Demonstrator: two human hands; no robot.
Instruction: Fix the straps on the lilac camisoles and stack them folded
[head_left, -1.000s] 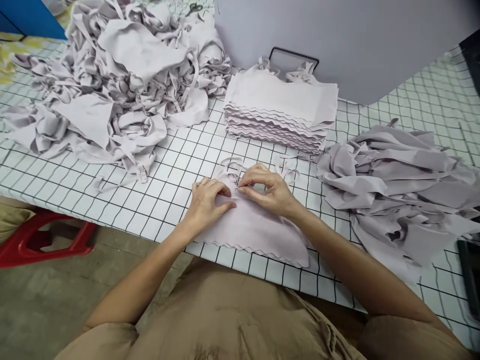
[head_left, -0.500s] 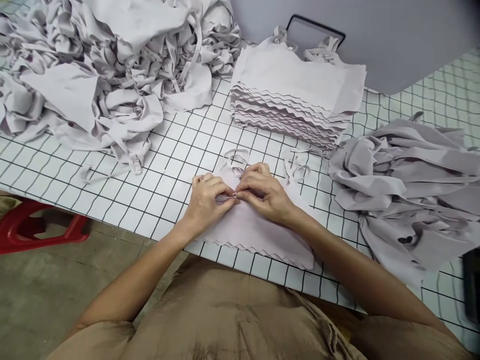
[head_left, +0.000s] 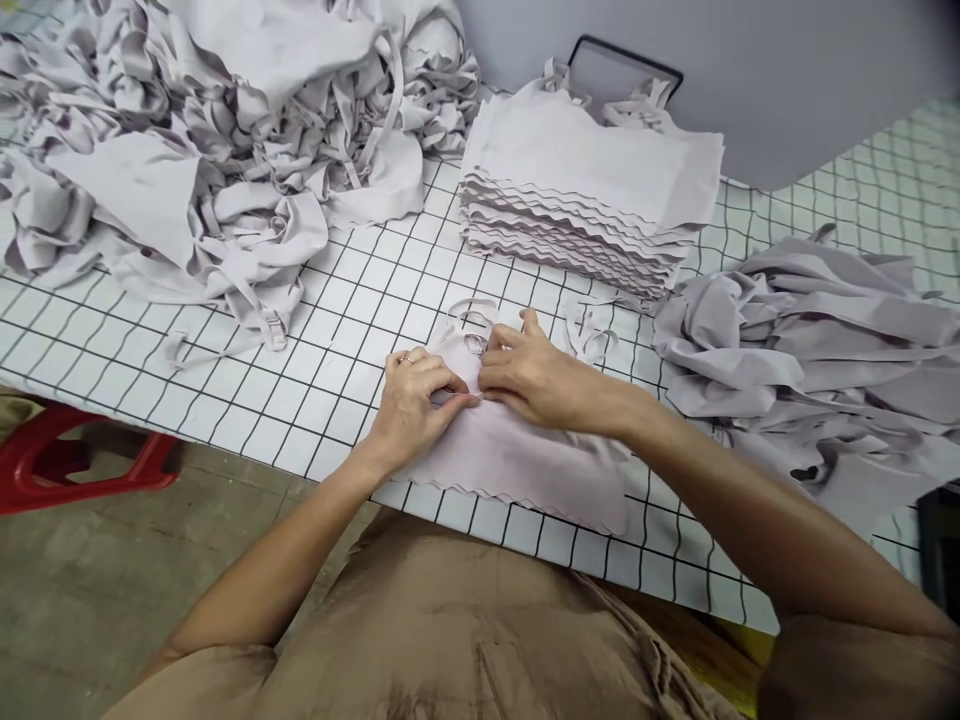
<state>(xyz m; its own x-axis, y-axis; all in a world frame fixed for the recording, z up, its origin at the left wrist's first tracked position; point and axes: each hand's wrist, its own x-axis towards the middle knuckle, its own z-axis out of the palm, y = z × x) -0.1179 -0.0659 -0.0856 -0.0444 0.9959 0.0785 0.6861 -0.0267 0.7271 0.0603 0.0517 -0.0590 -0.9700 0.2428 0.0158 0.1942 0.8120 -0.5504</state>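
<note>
A pale grey-pink camisole top (head_left: 517,465) lies flat at the table's near edge, its wavy hem toward me and its thin straps (head_left: 589,330) on the far side. My left hand (head_left: 420,405) is closed, pinching the top's fabric near the middle of the neckline between thumb and forefinger. Right beside it, my right hand (head_left: 536,380) has its fingers bent and pressed together on the same spot. What its fingertips grip is partly hidden behind the knuckles, but it appears to be the top's fabric.
A neat stack of matching tops (head_left: 585,170) stands beyond my hands, before a grey panel (head_left: 735,90) with a black handle (head_left: 626,55). Crumpled garments (head_left: 247,150) heap at the left, and more grey fabric (head_left: 810,350) lies at the right. A red plastic stool (head_left: 82,470) stands below the table.
My right hand has turned, its wrist and elbow swinging up and outward, and its fingers have curled over the pinched spot. The left hand has stayed in place.
</note>
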